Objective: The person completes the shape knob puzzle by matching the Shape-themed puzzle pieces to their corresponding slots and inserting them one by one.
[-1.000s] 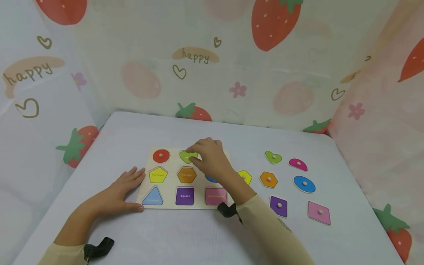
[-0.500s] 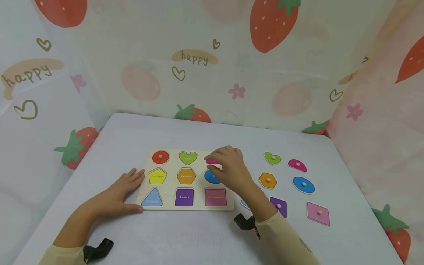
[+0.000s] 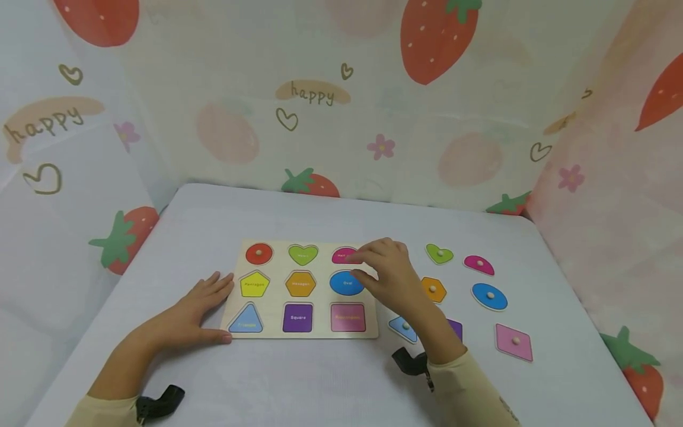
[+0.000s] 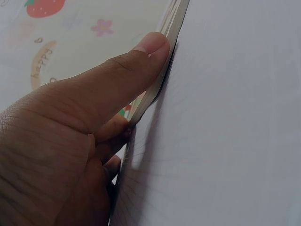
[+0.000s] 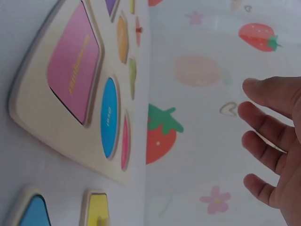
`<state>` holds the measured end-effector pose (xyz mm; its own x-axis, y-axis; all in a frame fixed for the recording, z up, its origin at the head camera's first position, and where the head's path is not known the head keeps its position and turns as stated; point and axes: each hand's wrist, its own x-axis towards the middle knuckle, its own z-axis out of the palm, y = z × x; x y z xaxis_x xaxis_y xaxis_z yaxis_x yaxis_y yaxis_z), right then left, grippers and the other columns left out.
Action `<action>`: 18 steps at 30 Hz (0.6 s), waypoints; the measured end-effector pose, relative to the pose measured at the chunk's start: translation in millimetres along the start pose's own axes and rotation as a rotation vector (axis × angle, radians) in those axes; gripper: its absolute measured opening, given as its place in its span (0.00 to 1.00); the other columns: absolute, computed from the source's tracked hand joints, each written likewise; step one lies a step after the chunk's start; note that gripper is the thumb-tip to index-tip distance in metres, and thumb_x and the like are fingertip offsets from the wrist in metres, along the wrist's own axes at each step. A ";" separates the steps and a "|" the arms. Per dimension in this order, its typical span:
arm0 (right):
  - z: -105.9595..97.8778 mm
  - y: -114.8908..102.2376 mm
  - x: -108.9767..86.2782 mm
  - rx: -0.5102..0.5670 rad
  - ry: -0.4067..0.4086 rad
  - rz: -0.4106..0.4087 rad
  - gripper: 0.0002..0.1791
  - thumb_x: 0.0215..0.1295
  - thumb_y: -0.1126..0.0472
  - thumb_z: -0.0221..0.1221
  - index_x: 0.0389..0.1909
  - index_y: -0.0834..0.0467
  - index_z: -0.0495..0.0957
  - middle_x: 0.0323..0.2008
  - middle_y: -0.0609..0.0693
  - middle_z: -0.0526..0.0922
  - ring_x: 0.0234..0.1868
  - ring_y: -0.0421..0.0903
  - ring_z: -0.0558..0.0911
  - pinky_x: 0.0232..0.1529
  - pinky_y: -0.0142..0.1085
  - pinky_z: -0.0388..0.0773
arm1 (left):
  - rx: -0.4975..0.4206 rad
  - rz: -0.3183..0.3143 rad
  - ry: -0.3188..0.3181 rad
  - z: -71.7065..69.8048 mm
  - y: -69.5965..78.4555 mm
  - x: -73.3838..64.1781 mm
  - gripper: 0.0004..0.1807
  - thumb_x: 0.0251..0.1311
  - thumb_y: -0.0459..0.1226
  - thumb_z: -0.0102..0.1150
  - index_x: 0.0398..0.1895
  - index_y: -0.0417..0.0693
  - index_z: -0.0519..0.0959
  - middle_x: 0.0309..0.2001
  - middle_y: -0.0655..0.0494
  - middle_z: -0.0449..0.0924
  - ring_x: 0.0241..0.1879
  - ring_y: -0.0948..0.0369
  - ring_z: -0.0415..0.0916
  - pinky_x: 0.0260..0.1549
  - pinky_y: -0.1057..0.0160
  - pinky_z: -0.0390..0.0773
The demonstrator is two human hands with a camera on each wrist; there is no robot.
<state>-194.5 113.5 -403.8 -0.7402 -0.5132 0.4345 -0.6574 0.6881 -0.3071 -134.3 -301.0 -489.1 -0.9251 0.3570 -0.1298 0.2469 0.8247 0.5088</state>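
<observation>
A wooden shape puzzle board point(image 3: 272, 320) lies on the white table. A red circle piece point(image 3: 259, 253) with a knob sits in its top-left recess; the other recesses show printed coloured shapes. My left hand point(image 3: 184, 314) has its fingers spread against the board's left edge, and in the left wrist view its thumb point(image 4: 153, 44) lies along the rim. My right hand point(image 3: 395, 276) is raised over the board's right side by the half-circle and oval recesses. In the right wrist view its fingers point(image 5: 265, 148) are apart, with nothing between them.
Right of the board lie knobbed pieces: green heart point(image 3: 439, 254), magenta half circle point(image 3: 479, 265), orange hexagon point(image 3: 434, 290), blue oval point(image 3: 489, 296), light-blue triangle point(image 3: 402, 328), purple square point(image 3: 456, 328), pink rectangle point(image 3: 514, 343). The yellow piece point(image 5: 98, 207) shows in the right wrist view. Strawberry-print curtains point(image 3: 315, 142) surround the table.
My right hand has moved right, from over the heart recess to the board's right side, uncovering the heart and oval recesses. My left hand has stayed at the left edge.
</observation>
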 end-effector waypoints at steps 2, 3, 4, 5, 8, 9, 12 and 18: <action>-4.4 5.0 -1.5 0.001 0.003 -0.013 0.14 0.62 0.59 0.72 0.49 0.50 0.87 0.47 0.47 0.87 0.57 0.49 0.78 0.63 0.53 0.69 | -0.003 -0.002 -0.002 0.5 0.1 0.1 0.65 0.44 0.69 0.71 0.82 0.49 0.56 0.83 0.49 0.48 0.81 0.39 0.37 0.73 0.29 0.48; -6.7 8.2 -2.8 -0.001 0.005 -0.017 0.14 0.61 0.60 0.73 0.49 0.50 0.87 0.47 0.47 0.86 0.57 0.49 0.78 0.62 0.53 0.70 | -0.007 -0.001 -0.004 1.0 0.2 0.2 0.65 0.44 0.69 0.72 0.82 0.49 0.56 0.83 0.49 0.48 0.81 0.38 0.37 0.73 0.29 0.47; -8.8 12.1 -3.7 -0.001 0.010 -0.018 0.15 0.61 0.60 0.73 0.49 0.50 0.87 0.47 0.47 0.87 0.57 0.49 0.78 0.62 0.53 0.71 | -0.010 -0.001 -0.005 1.5 0.1 0.5 0.65 0.44 0.69 0.72 0.82 0.49 0.56 0.83 0.48 0.48 0.81 0.38 0.37 0.73 0.29 0.47; -11.4 15.9 -4.9 -0.002 0.014 -0.015 0.15 0.60 0.60 0.73 0.49 0.50 0.87 0.47 0.47 0.87 0.57 0.49 0.78 0.61 0.53 0.71 | -0.014 0.001 -0.005 2.1 0.0 1.0 0.65 0.44 0.69 0.72 0.82 0.49 0.56 0.83 0.48 0.48 0.81 0.38 0.37 0.73 0.29 0.47; -18.4 30.7 -8.8 -0.011 0.034 0.019 0.16 0.60 0.60 0.74 0.50 0.50 0.87 0.47 0.48 0.87 0.56 0.50 0.78 0.60 0.54 0.71 | -0.022 0.009 -0.007 3.8 -0.9 1.8 0.65 0.44 0.68 0.72 0.81 0.49 0.56 0.83 0.47 0.49 0.81 0.37 0.37 0.73 0.28 0.47; -20.9 36.4 -9.8 -0.013 0.044 0.034 0.16 0.60 0.60 0.74 0.50 0.50 0.87 0.48 0.48 0.87 0.56 0.51 0.78 0.60 0.55 0.71 | -0.017 0.006 -0.008 4.3 -1.4 1.9 0.65 0.44 0.69 0.72 0.82 0.49 0.56 0.83 0.48 0.49 0.81 0.37 0.37 0.73 0.29 0.47; -27.6 55.7 -11.4 -0.015 0.083 0.101 0.15 0.62 0.60 0.73 0.50 0.51 0.87 0.49 0.50 0.87 0.56 0.52 0.77 0.60 0.57 0.69 | -0.009 0.002 -0.009 4.4 -3.6 1.3 0.65 0.43 0.69 0.71 0.82 0.50 0.56 0.83 0.49 0.48 0.81 0.39 0.37 0.74 0.29 0.47; -37.9 99.1 -15.5 0.011 0.159 0.326 0.14 0.66 0.60 0.69 0.51 0.54 0.87 0.48 0.54 0.86 0.58 0.57 0.75 0.61 0.62 0.66 | -0.054 0.031 0.001 1.5 -6.3 -0.1 0.64 0.45 0.67 0.72 0.82 0.49 0.56 0.83 0.50 0.48 0.82 0.42 0.35 0.75 0.31 0.45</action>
<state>-242.9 209.1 -408.9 -0.8803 -0.1812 0.4384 -0.3930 0.7963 -0.4598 -135.3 -305.6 -493.6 -0.9175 0.3815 -0.1124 0.2595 0.7885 0.5576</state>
